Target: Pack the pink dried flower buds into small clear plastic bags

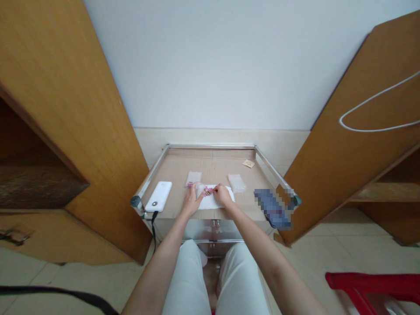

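On the tray table, a white sheet (210,202) lies in front of me with small pink patterned pieces (208,191) on it. My left hand (192,201) is at the sheet's left edge, thumb and fingers around a crumpled clear plastic bag (199,189). From the right, my right hand (223,195) reaches over the sheet, its fingertips pinched at the pink pieces. What exactly sits in that pinch is too small to make out. Just beyond my left hand lies a flat clear packet (194,176), with a bit of pink at its lower edge.
A stack of clear plastic bags (236,183) lies right of the sheet. Further right are a blurred blue item (274,208) and a small tan card (248,163). A white power bank (159,197) with a black cable is at left. Metal rails (210,146) edge the table; wooden cabinets flank it.
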Available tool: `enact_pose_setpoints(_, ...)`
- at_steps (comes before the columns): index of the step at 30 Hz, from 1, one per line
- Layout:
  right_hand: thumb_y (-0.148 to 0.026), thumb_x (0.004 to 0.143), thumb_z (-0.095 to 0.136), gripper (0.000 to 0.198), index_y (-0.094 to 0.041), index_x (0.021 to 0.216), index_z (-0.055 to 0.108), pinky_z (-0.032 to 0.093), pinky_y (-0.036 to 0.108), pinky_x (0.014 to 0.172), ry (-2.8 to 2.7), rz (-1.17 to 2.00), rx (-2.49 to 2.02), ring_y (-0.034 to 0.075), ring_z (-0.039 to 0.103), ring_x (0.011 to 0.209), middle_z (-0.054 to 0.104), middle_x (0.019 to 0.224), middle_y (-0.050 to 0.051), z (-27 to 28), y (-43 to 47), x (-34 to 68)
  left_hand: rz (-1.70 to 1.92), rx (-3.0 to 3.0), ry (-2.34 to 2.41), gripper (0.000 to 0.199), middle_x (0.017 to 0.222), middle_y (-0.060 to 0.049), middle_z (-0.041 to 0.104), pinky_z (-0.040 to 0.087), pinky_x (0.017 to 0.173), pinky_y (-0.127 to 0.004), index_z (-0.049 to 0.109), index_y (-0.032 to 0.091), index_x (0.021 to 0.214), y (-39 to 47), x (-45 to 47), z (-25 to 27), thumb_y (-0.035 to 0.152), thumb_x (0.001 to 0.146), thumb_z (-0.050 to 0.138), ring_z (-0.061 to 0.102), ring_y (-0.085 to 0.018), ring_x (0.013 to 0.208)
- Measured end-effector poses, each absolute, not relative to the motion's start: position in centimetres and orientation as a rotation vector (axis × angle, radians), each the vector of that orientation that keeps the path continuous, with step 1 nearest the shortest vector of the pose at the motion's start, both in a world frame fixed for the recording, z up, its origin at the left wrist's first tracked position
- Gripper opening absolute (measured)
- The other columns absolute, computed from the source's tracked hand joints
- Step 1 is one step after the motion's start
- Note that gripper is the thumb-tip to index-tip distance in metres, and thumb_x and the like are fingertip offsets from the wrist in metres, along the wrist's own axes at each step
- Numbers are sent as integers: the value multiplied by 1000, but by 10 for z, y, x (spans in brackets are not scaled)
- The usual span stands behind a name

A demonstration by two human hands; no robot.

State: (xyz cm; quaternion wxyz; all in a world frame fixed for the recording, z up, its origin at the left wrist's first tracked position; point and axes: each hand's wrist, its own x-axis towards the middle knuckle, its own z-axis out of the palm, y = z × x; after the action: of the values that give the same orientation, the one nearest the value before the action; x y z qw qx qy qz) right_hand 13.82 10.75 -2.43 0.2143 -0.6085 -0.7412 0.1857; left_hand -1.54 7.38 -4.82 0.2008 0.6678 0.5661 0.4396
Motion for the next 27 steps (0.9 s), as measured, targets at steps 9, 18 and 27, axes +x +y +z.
enact_pose_setpoints(9, -15, 66, 51, 11, -11, 67, 60, 37, 20, 59, -1671, 640, -1599, 12, 53, 62, 62, 67, 6, -21, 112, 137, 1219, 1871, 1576, 52, 120, -12, 43, 31, 95, -38, 31, 17, 119, 74, -16, -49, 43, 76, 43, 39, -20, 114)
enact_pose_setpoints(18, -24, 69, 52, 13, -13, 65, 59, 36, 19, 48, -1600, 891, -1314, 9, 48, 46, 55, 53, -2, 16, 108, 108, 1223, 1907, 1571, 53, 121, -15, 42, 31, 95, -40, 29, 16, 120, 76, -16, -51, 43, 77, 42, 37, -23, 117)
enact_pose_setpoints(27, -4, 73, 40, 31, -12, 91, 63, 39, 19, 74, -1834, 682, -1562, 12, 56, 85, 62, 94, 8, -6, 117, 128, 1213, 1901, 1569, 52, 120, -13, 43, 32, 94, -38, 31, 17, 119, 75, -16, -51, 44, 76, 42, 40, -21, 114)
